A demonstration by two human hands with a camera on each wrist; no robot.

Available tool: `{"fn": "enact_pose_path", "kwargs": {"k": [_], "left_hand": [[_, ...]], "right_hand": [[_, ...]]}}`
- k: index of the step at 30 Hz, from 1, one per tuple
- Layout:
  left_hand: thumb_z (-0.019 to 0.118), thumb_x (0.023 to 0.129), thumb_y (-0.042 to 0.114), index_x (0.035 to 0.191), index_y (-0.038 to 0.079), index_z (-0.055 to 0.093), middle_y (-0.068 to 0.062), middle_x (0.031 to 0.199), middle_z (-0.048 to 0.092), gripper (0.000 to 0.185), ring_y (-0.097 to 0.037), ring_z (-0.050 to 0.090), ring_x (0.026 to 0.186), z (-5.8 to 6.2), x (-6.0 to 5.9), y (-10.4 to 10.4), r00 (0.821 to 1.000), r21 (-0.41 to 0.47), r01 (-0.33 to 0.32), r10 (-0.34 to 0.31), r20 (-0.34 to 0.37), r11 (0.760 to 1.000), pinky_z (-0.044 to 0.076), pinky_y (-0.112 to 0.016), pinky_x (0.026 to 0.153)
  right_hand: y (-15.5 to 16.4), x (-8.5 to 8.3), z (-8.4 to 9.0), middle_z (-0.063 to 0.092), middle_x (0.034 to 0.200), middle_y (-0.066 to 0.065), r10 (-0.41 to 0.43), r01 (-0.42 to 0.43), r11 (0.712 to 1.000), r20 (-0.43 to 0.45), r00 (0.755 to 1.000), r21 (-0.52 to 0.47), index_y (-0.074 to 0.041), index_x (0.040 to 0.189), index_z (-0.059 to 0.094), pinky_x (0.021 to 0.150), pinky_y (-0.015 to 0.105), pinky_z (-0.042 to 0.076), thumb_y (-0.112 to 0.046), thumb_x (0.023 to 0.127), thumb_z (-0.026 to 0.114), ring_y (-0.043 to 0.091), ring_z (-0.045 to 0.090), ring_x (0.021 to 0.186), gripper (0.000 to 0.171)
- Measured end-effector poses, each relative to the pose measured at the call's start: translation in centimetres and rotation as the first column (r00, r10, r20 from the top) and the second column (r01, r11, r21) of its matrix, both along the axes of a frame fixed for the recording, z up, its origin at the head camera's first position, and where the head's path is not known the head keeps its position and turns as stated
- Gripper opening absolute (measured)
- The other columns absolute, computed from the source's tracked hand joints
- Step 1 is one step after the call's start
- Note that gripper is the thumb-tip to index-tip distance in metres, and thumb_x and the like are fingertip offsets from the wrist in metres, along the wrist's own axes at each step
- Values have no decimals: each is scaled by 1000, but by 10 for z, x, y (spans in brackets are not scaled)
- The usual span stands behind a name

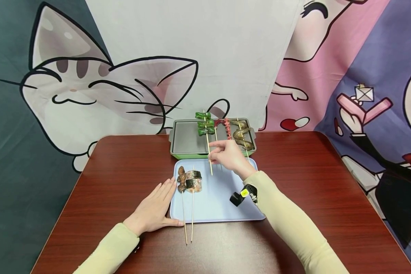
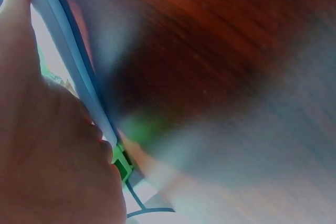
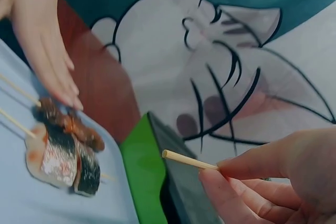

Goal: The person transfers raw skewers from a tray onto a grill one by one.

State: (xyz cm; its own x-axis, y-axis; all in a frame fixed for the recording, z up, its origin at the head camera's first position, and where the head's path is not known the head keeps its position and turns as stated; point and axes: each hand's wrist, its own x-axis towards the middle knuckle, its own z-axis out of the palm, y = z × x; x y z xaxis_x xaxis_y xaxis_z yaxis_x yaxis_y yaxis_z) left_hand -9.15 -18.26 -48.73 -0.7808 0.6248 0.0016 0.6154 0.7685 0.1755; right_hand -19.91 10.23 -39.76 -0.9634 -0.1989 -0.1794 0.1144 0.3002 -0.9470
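Cartoon cat backdrop [image 1: 99, 91] behind reddish wooden table [image 1: 315, 179].

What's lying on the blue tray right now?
On the blue tray lie two skewers: a fish-slice skewer and a brown-piece skewer, their sticks overhanging the near edge. The right hand hides part of the tray's far end.

The left hand [image 2: 47, 145] lies flat, its fingers straight along the edge of the light blue tray [image 2: 79, 72]; beside the tray is the blurred red-brown table [image 2: 210, 40].
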Motion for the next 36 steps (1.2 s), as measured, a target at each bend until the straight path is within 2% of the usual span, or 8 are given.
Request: {"fn": "enact_pose_path", "kwargs": {"k": [7,14,18,23,25,30,34,36], "left_hand": [[63,81,79,154,-13,30,-27,162,24,121,-39,25,149,1,0,1,1000,7,-2,2,1,1000,23,-50,121],[62,82,79,154,-12,30,-27,162,24,120,-39,25,149,1,0,0,1000,13,-2,2,0,1000,23,-50,121],[61,80,81,153,-13,32,-28,161,26,122,-40,27,148,-6,-1,-2,999,37,8,-7,-34,999,24,-51,120],[50,80,88,154,-11,31,-25,162,25,125,-38,28,148,-21,-4,-6,995,24,16,-13,-98,1000,21,-46,121],[49,80,88,154,-10,31,-25,163,25,125,-37,27,149,-23,-4,-7,995,32,15,-11,-103,999,19,-44,122],[58,80,83,153,-12,32,-27,161,26,123,-40,28,148,-14,-2,-4,998,62,16,-12,-65,998,22,-49,121],[63,81,79,152,-13,32,-28,161,27,121,-40,28,148,-2,0,0,1000,39,6,-5,-23,999,24,-51,120],[62,81,80,153,-13,31,-27,161,25,121,-39,26,149,-1,0,0,1000,23,2,-1,-13,1000,23,-50,121]], "right_hand": [[-7,-20,-10,73,98,24,-34,33,999,99,995,6,6,132,63,72,32,62,10,89,67,20,73,70,43],[-9,-29,-11,72,93,20,-82,80,997,182,980,19,5,130,66,79,38,61,10,86,71,17,71,64,44],[-10,-29,-11,71,102,22,-80,73,996,180,980,42,5,130,65,80,38,61,10,86,71,17,71,64,45],[-12,-27,-13,66,118,26,-71,59,995,156,985,75,5,131,64,71,29,61,10,87,69,19,72,68,45],[-12,-26,-14,65,120,26,-71,58,995,150,986,87,5,132,64,70,29,61,9,88,69,21,72,69,45],[-12,-25,-16,68,115,24,-65,51,994,142,988,100,5,132,63,77,34,62,6,91,68,23,74,76,42],[-10,-22,-15,70,112,21,-50,36,993,128,990,112,5,133,63,83,39,60,2,92,69,25,74,84,41],[-9,-20,-14,72,107,18,-44,29,990,105,993,137,4,133,63,83,38,60,-1,92,70,27,74,86,42]]}}
